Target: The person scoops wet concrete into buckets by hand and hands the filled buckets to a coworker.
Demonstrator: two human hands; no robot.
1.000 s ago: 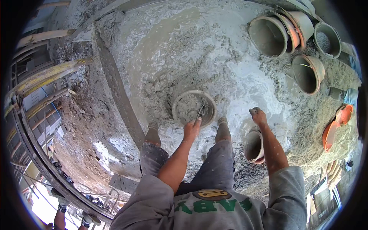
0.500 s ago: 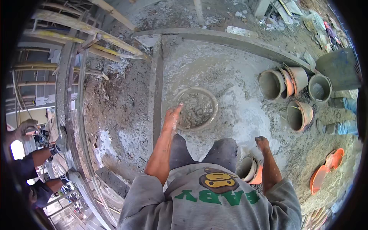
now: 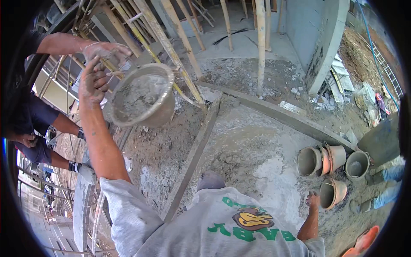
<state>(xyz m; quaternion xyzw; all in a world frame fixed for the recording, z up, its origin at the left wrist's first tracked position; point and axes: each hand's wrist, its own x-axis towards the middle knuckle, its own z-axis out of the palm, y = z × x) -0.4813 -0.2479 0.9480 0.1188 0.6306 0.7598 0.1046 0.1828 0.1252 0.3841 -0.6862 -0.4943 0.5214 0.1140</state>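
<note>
raised bucket [image 3: 162, 113]: 1 | nested buckets [image 3: 338, 156]: 3 | separate buckets [image 3: 341, 192]: 2 | person's hands [image 3: 92, 83]: 2 | co-worker's hands [image 3: 104, 53]: 2 | ladder [image 3: 387, 71]: 1

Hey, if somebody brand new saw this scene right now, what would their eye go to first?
Probably the raised bucket of grey mix at upper left, with the person's left hand and a co-worker's hand close beside it. Next might come the broad grey patch on the ground near the centre, then the stacked buckets at right, with a bright orange one among them.

Co-worker [image 3: 36, 112] cropped at left, orange object [image 3: 363, 242] cut off below, raised bucket [image 3: 166, 112] base hidden
</note>
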